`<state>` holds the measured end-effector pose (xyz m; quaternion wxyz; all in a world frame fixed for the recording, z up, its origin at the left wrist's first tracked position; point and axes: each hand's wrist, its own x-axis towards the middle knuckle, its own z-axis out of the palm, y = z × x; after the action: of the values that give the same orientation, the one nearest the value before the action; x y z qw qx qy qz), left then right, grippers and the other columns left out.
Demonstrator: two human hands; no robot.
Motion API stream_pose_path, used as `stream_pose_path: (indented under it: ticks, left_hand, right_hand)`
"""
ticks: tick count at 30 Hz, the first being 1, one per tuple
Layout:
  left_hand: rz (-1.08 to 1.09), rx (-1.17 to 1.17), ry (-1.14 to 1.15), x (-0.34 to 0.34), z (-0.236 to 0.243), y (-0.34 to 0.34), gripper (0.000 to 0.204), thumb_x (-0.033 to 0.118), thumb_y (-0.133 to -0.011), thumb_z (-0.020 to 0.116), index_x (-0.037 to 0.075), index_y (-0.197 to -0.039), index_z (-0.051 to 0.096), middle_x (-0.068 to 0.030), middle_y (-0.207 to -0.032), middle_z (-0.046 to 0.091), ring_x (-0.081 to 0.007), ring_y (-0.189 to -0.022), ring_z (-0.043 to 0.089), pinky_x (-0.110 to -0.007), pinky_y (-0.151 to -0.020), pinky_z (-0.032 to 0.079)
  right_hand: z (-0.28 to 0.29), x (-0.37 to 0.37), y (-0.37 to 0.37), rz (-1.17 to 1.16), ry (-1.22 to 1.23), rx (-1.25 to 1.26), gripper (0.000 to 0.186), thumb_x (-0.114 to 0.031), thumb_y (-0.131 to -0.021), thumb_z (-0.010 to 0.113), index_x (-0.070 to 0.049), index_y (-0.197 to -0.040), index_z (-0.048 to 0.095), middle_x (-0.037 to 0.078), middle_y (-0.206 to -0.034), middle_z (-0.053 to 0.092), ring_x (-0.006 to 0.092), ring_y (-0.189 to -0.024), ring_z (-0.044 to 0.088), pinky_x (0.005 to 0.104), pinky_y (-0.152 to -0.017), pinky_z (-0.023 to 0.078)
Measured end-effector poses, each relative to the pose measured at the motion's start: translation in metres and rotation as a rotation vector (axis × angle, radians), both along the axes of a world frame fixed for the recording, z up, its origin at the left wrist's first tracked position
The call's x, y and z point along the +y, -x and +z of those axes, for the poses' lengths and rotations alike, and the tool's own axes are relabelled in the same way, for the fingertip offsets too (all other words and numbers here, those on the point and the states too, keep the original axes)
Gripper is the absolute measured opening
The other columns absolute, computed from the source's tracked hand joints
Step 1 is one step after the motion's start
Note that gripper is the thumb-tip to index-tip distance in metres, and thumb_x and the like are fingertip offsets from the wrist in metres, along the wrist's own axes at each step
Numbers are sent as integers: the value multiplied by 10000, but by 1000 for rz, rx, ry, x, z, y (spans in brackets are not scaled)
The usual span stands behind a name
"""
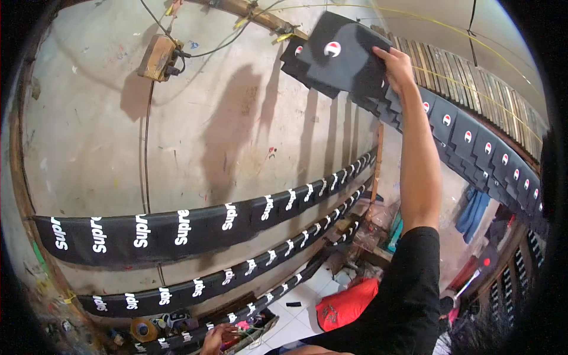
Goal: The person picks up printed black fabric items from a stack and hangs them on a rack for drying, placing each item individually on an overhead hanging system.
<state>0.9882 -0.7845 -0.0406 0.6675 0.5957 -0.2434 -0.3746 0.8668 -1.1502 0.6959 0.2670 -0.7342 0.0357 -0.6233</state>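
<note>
High up, my right hand (395, 65) pinches the right edge of a dark fabric panel (346, 56) between thumb and fingers. The panel carries a small round red-and-white print. Behind it, another panel (294, 54) with the same print shows at its left side. A long overlapping row of similar dark panels (467, 127) hangs from there toward the right. Low at the lower edge, my left hand (216, 338) is only partly in view, its fingers loosely stretched beside a black strip with white lettering (251, 307). Nothing shows in that hand.
Long black strips with white lettering (160, 248) stretch along the pale wall (195, 136). An electrical box (158, 57) with plugs hangs upper left. Wooden slats (467, 77) line the upper right. A red cloth (348, 305) lies below; blue cloth (472, 214) hangs at right.
</note>
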Motion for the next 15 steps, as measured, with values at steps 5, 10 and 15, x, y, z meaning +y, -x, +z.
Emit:
stream_pose_path:
  ticks: [5,10,15]
  left_hand:
    - [331,-351,1353,-72,-80,-22,258,255,-774,647,94,-972,614,-48,-995,615,-228,-917,585,-422,-821,487]
    - [266,-143,316,-45,34,-5,340,122,-694,725,-2,-983,598,-113,-985,605,-214,-903,594,-352,-777,513]
    - [176,254,402,-64,39,-9,328,99,-713,705,-3,-1004,591,-114,-1018,610,-218,-909,598,-355,-777,515]
  right_hand:
    - [19,-74,-23,110,-133,-162,170,-124,-759,677,29,-725,610,62,-674,564,137,-548,493,297,-525,411]
    - [2,-131,-27,-217,-49,-119,217,-160,-736,693,14,-654,592,31,-602,520,116,-533,437,301,-532,373]
    - [0,-156,-28,-188,69,-113,258,-199,-738,677,47,-695,610,55,-611,559,121,-563,491,307,-553,394]
